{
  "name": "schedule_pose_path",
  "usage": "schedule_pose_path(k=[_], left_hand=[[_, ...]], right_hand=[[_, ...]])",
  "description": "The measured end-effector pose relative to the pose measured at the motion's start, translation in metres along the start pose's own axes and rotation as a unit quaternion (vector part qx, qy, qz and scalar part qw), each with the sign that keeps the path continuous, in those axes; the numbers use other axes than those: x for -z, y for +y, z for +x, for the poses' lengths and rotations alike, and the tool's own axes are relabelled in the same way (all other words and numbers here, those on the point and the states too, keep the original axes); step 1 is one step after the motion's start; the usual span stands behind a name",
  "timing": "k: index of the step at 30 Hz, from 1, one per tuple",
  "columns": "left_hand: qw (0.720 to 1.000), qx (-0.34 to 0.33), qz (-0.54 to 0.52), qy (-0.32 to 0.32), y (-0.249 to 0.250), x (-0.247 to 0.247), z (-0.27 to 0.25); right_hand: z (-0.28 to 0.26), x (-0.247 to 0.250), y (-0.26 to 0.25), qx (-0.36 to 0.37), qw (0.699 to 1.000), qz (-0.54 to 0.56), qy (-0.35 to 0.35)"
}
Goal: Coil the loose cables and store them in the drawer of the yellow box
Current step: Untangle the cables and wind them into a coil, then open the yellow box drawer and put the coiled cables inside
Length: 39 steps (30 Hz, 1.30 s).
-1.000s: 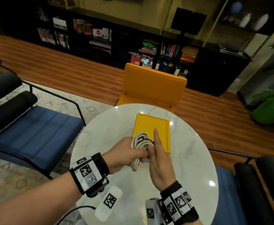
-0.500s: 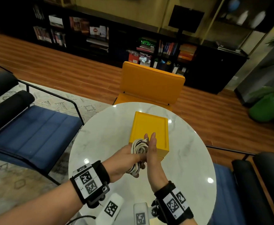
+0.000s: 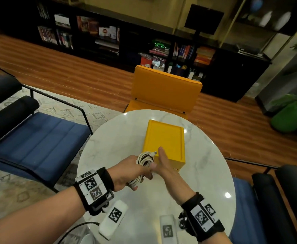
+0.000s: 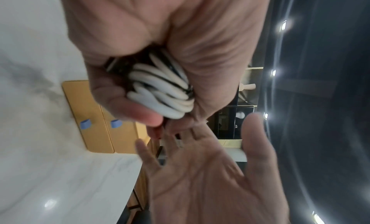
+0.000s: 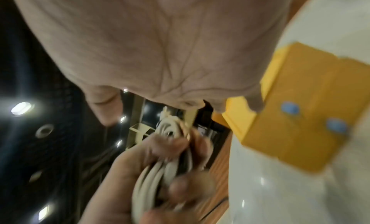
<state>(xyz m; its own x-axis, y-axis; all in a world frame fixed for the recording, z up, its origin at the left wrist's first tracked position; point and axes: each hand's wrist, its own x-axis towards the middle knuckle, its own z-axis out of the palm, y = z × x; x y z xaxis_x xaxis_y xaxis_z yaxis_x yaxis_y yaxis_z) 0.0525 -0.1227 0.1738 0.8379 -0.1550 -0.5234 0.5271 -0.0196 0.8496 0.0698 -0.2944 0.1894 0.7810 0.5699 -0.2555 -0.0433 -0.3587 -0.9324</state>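
My left hand (image 3: pixel 138 173) grips a coiled white cable (image 3: pixel 145 159) just above the table, in front of the yellow box (image 3: pixel 164 138). A plug end sticks out of the coil's top. The left wrist view shows my fingers wrapped round the coil (image 4: pixel 164 91). My right hand (image 3: pixel 162 160) is flat, fingers straight, right beside the coil, and holds nothing; its open palm (image 4: pixel 200 172) faces the left wrist camera. The box (image 5: pixel 300 116) has two drawer fronts with blue knobs (image 5: pixel 290 108), both flush with its face.
The round white marble table (image 3: pixel 109 143) carries two white tagged devices (image 3: pixel 113 219) at its near edge. A yellow chair (image 3: pixel 165 88) stands behind the table. Blue seats (image 3: pixel 38 138) flank it left and right. A black cord (image 3: pixel 77 228) trails off the near left edge.
My right hand has come off the coil and now lies flat beside it. The left hand keeps its grip, and the cable's plug end now shows on top.
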Motion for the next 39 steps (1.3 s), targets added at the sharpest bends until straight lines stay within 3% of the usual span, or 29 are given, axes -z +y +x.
schedule_pose_path(k=[1, 2, 4, 5, 6, 9, 16, 21, 24, 27, 31, 35, 39], left_hand=[[1.0, 0.005, 0.017, 0.001, 0.001, 0.003, 0.0], [0.999, 0.01, 0.042, -0.002, 0.002, 0.005, 0.0], [0.994, 0.015, 0.099, -0.03, 0.005, 0.003, 0.0], [0.99, 0.015, 0.126, -0.054, 0.006, -0.001, 0.001], [0.985, 0.017, 0.15, -0.081, 0.009, -0.005, 0.001], [0.971, 0.021, 0.204, -0.12, 0.014, -0.017, 0.005], [0.959, 0.0, 0.279, -0.046, 0.002, -0.038, 0.018], [0.916, -0.061, 0.397, 0.017, -0.006, -0.043, 0.018], [0.923, -0.075, 0.374, 0.058, -0.007, -0.042, 0.02], [0.895, -0.088, 0.436, 0.042, -0.006, -0.042, 0.022], [0.858, -0.107, 0.499, 0.056, -0.012, -0.038, 0.024], [0.873, -0.115, 0.473, 0.022, -0.014, -0.037, 0.033], [0.876, -0.119, 0.467, 0.008, -0.023, -0.034, 0.04]], right_hand=[[-0.002, 0.008, -0.003, 0.047, 0.993, -0.111, 0.014], [-0.002, 0.014, -0.005, 0.106, 0.964, -0.242, 0.022], [0.001, 0.013, -0.014, 0.194, 0.85, -0.489, 0.011], [0.004, 0.008, -0.016, 0.204, 0.804, -0.558, 0.005], [0.008, 0.003, -0.015, 0.195, 0.777, -0.598, -0.002], [0.017, -0.003, -0.003, 0.155, 0.739, -0.655, 0.019], [0.024, 0.007, 0.019, 0.109, 0.733, -0.671, 0.037], [0.023, 0.009, 0.023, 0.106, 0.737, -0.665, 0.06], [0.022, 0.009, 0.027, 0.067, 0.747, -0.659, 0.06], [0.02, 0.01, 0.023, 0.052, 0.745, -0.662, 0.058], [0.018, 0.015, 0.02, 0.018, 0.778, -0.625, 0.055], [0.017, 0.011, 0.022, -0.032, 0.804, -0.592, 0.046], [0.018, 0.004, 0.031, -0.03, 0.794, -0.606, 0.041]])
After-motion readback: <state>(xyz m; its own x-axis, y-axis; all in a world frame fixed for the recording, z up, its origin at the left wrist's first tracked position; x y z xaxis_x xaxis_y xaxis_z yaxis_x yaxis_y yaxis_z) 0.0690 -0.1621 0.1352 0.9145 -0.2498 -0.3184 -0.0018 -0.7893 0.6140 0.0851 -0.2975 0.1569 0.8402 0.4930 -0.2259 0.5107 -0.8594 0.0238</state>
